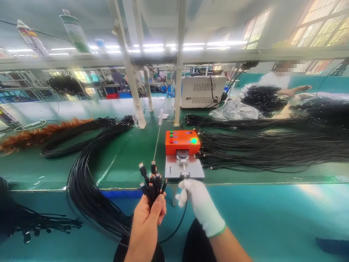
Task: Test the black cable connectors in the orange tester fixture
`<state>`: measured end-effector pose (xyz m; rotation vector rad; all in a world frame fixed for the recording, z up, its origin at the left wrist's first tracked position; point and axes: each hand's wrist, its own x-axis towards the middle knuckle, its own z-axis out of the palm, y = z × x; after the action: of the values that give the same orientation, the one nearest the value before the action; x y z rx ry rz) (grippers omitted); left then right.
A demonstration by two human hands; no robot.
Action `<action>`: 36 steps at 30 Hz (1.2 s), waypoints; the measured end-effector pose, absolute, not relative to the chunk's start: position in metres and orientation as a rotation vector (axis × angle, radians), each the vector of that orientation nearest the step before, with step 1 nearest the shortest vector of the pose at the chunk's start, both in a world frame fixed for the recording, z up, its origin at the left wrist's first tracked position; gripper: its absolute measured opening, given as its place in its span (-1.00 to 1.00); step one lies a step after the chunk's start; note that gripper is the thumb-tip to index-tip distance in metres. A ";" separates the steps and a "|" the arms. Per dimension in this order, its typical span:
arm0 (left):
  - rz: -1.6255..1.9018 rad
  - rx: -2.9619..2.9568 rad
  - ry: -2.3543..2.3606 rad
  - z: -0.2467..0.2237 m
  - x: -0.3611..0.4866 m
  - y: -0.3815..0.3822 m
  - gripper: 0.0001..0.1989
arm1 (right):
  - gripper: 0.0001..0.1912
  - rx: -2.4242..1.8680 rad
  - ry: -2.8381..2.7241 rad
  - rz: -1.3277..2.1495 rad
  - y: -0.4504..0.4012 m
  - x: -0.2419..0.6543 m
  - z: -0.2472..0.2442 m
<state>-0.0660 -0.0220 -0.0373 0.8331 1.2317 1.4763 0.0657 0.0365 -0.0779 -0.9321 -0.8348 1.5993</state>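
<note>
My bare left hand [150, 214] is closed around a bunch of black cables, their connector ends [153, 182] fanned upward above the thumb. From that hand the cables [94, 196] loop left and up onto the bench. My right hand [195, 198], in a white glove, pinches one cable [182, 222] at the front edge of a small metal test fixture [170, 169]. That cable's plug is at the fixture's front, mostly hidden by the fingers. Behind the plate sits an orange tester box [178, 137] with a lit green light and a small dark display in front.
Long black cables [259, 145] lie along the bench's right side. An orange-brown bundle [40, 133] lies at left, above a hanging cable bunch [40, 220]. White posts [178, 72] rise behind the tester, beside a white metal case [203, 91]. A person [278, 78] stands at far right.
</note>
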 end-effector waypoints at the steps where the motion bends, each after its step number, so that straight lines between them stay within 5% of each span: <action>1: 1.480 0.833 1.222 -0.039 -0.066 -0.021 -0.72 | -0.80 -0.927 -0.817 1.600 0.038 0.065 -0.079; 17: 1.426 0.789 1.192 -0.036 -0.064 -0.015 -0.67 | -0.75 -0.881 -0.795 1.594 0.040 0.064 -0.082; 22: 1.338 0.877 1.151 -0.024 -0.067 -0.017 -0.84 | -0.73 -1.099 -1.148 1.639 0.023 0.075 -0.077; 26: 1.319 0.904 1.127 -0.023 -0.067 -0.017 -0.90 | -0.69 -1.714 -1.489 0.934 0.005 0.084 -0.061; 28: 1.308 0.901 1.132 -0.024 -0.065 -0.018 -0.90 | -0.60 -1.674 -1.466 0.731 -0.002 0.082 -0.048; 33: 1.303 0.865 1.126 -0.030 -0.059 -0.021 -0.76 | -0.70 -1.052 -1.217 1.347 -0.010 0.058 -0.020; 36: 1.440 0.757 1.186 -0.033 -0.062 -0.019 -0.75 | -0.78 -1.013 -0.955 1.382 -0.007 0.052 -0.023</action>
<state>-0.0617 -0.0186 -0.0332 0.7571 1.1858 1.4395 0.0520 -0.0071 -0.0225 -1.0127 -0.9551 1.3816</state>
